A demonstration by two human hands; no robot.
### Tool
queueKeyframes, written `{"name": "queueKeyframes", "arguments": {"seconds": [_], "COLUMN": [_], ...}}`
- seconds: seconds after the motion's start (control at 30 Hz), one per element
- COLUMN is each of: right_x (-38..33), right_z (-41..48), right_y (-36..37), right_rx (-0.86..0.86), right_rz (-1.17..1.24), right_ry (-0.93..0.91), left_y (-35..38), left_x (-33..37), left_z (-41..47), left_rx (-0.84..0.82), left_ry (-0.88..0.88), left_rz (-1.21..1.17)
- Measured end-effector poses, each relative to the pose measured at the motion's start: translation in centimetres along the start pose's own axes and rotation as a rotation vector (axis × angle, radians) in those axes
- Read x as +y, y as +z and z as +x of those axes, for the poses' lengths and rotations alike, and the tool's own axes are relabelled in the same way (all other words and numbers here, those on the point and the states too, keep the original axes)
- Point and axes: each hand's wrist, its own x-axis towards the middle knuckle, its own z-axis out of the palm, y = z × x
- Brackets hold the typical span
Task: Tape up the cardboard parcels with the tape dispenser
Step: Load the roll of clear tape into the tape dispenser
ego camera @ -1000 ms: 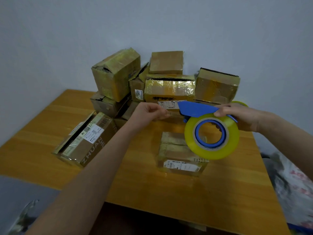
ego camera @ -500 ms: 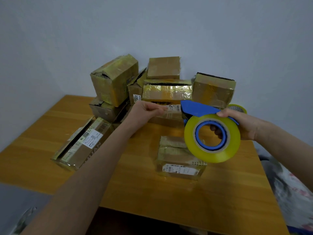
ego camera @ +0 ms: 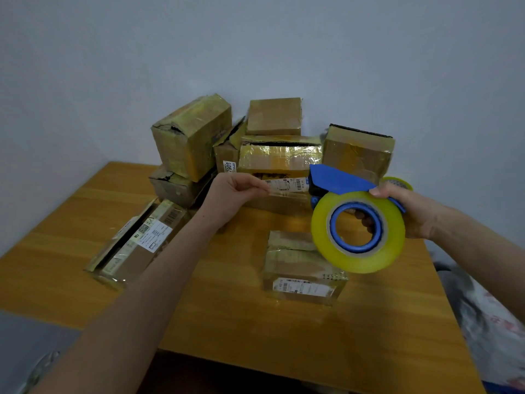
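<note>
The right hand gripped the blue tape dispenser by its handle, fingers curled behind the yellow tape roll, holding it above the counter. The left hand pinched the free end of a clear tape strip drawn out from the dispenser. Below the roll a small parcel lay on the counter, flaps closed under tape, contents hidden. A flat parcel lay to the left. Further parcels stood stacked against the wall; two showed dark gaps along their top edges, but what was inside could not be told.
</note>
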Motion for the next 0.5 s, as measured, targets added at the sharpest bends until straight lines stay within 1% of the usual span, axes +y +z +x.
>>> {"name": "queueKeyframes", "arguments": {"seconds": [0.13,0.27,0.33,0.4,0.5], "right_x": [-1.2,-1.6,-1.4,-1.2,-0.9], "right_z": [0.1,0.1,0.1,0.2,0.4], "right_y": [0.0,-0.3,-0.3,-0.4,-0.4], "right_rx": [-0.050,-0.035,-0.036,-0.034,-0.062], "right_rz": [-0.214,-0.368,-0.386,-0.366,-0.308], "right_ry": [-0.132,-0.166,-0.167,-0.171,-0.170], "left_y": [-0.1,-0.3,-0.3,-0.2,0.0], "left_x": [-0.6,-1.3,-1.5,-1.5,-1.5], "left_z": [-0.6,-1.1,-1.3,-1.5,-1.5], "left_rx": [0.013,0.021,0.022,0.032,0.091], "left_ry": [0.013,0.022,0.017,0.012,-0.002], "left_rz": [-0.047,0.057,0.081,0.051,0.056]}}
